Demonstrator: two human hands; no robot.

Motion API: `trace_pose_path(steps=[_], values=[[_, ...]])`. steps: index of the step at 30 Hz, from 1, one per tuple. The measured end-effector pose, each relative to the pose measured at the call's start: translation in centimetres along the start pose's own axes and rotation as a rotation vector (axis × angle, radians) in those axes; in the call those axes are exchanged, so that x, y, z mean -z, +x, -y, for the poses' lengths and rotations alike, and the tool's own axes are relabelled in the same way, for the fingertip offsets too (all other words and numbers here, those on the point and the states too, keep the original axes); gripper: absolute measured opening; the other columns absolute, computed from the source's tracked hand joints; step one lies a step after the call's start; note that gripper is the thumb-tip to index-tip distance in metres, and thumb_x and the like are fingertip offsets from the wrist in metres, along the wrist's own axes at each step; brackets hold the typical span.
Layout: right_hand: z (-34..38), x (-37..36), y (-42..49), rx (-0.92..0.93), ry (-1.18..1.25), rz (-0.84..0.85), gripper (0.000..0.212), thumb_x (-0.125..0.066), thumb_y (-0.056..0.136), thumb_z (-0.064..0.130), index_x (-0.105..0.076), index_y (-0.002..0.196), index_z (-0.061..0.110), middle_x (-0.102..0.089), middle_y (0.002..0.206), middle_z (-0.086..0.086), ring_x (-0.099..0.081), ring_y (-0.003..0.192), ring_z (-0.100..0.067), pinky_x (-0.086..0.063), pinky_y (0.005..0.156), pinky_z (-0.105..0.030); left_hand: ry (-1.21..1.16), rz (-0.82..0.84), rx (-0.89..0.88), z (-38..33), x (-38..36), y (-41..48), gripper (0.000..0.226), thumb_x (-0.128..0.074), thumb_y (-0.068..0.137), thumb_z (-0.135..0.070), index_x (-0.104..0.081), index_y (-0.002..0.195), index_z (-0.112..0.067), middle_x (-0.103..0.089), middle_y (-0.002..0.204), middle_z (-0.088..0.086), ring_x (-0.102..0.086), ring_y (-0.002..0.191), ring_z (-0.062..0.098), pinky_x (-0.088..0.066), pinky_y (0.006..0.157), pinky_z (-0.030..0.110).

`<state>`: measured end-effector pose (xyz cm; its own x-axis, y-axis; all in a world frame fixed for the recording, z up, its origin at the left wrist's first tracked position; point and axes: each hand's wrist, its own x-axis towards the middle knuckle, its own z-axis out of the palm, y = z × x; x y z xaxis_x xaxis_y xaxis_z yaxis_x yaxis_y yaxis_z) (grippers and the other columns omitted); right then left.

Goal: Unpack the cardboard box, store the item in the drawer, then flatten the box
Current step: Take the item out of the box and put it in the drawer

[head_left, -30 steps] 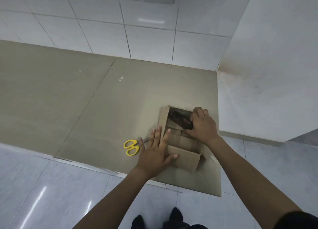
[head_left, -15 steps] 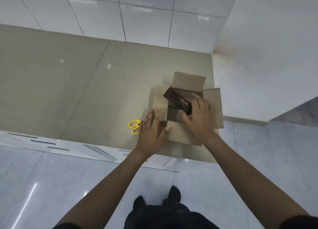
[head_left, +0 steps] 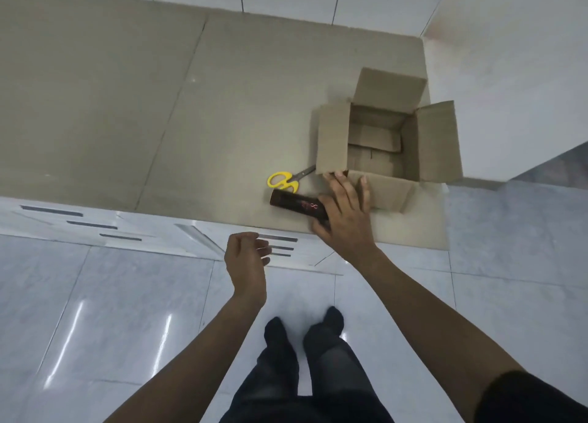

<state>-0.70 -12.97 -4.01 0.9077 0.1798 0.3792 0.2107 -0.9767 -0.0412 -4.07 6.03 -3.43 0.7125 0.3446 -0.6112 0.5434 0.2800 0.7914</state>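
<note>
Your right hand [head_left: 345, 214] reaches over the near edge of the worktop [head_left: 127, 104], fingers spread and curved around one end of the dark item [head_left: 294, 203]. The item is a long, dark brown tube or bottle with a small pink mark on its side. It lies lengthwise near the worktop's front edge, its free end pointing left. Whether it rests fully on the surface or is lifted slightly in your grip cannot be told. Your fingertips reach up to the box's near left corner.

The cardboard box [head_left: 385, 136] stands open on the right part of the worktop, close to the white wall [head_left: 509, 72]. All four flaps are folded outward: one stands up at the back, one lies to each side, and the near one hangs toward you just beside your right hand. Only the bottom flaps show inside.

The yellow-handled scissors [head_left: 284, 180] lie just left of the box, blades pointing toward its left flap and handles just above the item's free end.

Your left hand [head_left: 246, 260] hangs in the air in front of the worktop, holding nothing, fingers loosely curled and slightly blurred. It hovers before the white drawer fronts [head_left: 95, 225] with dark slot handles under the worktop.
</note>
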Motion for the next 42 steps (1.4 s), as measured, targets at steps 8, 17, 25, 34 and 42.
trace_pose_path(steps=[8,17,25,34,42], values=[[-0.3,-2.7,-0.4,-0.007,-0.011,-0.118,0.034,-0.056,0.085,0.04,-0.06,0.103,0.012,-0.045,0.147,-0.012,-0.033,0.143,-0.026,-0.018,0.116,-0.06,-0.277,0.286,0.725,5.1,-1.1,6.2,0.054,-0.03,0.098,-0.05,-0.058,0.119,-0.008,-0.061,0.124,0.015,-0.06,0.105,0.033,-0.046,0.089,0.044],[-0.6,-3.6,-0.6,0.009,-0.006,-0.165,0.035,-0.055,0.085,0.04,-0.058,0.102,0.01,-0.046,0.147,-0.013,-0.031,0.143,-0.028,-0.014,0.118,-0.058,-0.393,0.159,0.679,6.9,-4.5,11.4,0.042,-0.036,0.087,-0.045,-0.056,0.099,-0.011,-0.054,0.121,0.01,-0.054,0.106,0.029,-0.04,0.105,0.05],[-0.3,-3.3,-0.9,-0.006,-0.01,-0.167,0.035,-0.055,0.087,0.04,-0.06,0.099,0.008,-0.049,0.144,-0.014,-0.039,0.138,-0.029,-0.017,0.117,-0.059,-0.395,0.228,0.706,11.2,-1.1,10.9,0.071,-0.022,0.088,-0.073,-0.057,0.121,-0.02,-0.057,0.13,0.006,-0.049,0.126,0.029,-0.03,0.11,0.058],[0.3,-2.3,-1.4,0.017,0.102,-0.152,0.033,-0.06,0.084,0.036,-0.059,0.099,0.006,-0.056,0.135,-0.015,-0.045,0.133,-0.03,-0.017,0.115,-0.061,-0.358,0.258,0.725,15.5,5.1,7.9,0.075,-0.028,0.087,-0.074,-0.058,0.12,-0.015,-0.062,0.127,0.01,-0.056,0.118,0.03,-0.037,0.105,0.059],[6.9,-4.1,-10.9,-0.041,0.484,0.297,0.033,-0.062,0.085,0.036,-0.057,0.112,0.016,-0.064,0.1,-0.002,-0.055,0.09,-0.018,-0.039,0.085,-0.028,-0.411,0.248,0.796,18.1,9.0,5.3,0.064,-0.037,0.087,-0.07,-0.063,0.098,-0.013,-0.063,0.122,0.015,-0.059,0.114,0.035,-0.05,0.085,0.053]])
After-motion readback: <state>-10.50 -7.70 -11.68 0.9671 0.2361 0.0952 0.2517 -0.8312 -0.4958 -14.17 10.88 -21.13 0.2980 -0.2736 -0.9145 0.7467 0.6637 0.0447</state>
